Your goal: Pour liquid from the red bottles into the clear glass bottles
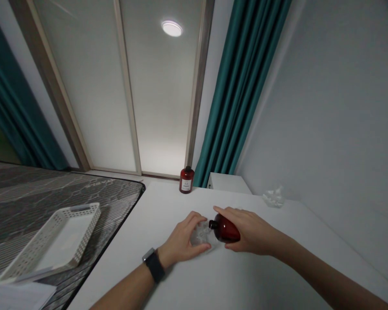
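In my right hand [254, 228] is a dark red-brown bottle [226, 229], tipped onto its side with its black neck pointing left. My left hand [184, 237], with a dark watch on the wrist, curves its thumb and fingers around a clear container [201, 234] on the white table [187, 284]. The bottle's mouth is at the container's right edge, over or beside it. Whether any liquid flows I cannot make out. Farther back on the table stands a second red-brown bottle [186, 180], upright, with a white label and black top.
A clear crumpled-looking object [274, 197] lies at the table's far right, near the wall. On the grey patterned surface [116, 189] to the left sits a white perforated basket [84, 237], with white paper [19, 295] in front. Behind the table is a white cabinet [229, 182].
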`<state>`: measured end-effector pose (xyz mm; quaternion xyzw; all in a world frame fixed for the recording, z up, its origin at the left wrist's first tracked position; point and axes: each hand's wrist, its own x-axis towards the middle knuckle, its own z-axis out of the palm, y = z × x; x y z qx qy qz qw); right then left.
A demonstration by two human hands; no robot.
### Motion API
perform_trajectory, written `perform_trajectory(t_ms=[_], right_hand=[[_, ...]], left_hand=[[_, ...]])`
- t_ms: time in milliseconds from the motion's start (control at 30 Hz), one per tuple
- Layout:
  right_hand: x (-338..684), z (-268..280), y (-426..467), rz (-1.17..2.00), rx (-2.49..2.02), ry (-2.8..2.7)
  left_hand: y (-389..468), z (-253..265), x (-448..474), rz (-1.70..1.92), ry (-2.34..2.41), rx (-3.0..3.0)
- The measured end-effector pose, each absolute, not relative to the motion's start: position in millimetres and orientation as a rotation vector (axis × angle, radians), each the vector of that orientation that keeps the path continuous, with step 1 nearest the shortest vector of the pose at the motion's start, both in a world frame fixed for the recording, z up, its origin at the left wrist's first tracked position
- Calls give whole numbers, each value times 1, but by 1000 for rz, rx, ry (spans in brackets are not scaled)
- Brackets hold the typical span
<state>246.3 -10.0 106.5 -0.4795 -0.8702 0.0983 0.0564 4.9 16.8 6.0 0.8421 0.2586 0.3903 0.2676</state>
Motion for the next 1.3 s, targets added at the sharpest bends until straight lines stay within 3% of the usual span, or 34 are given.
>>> perform_trajectory(t_ms=[1300], right_hand=[[242, 126, -5, 316, -1412, -2715]], left_hand=[[16, 6, 5, 1129, 651, 2214]])
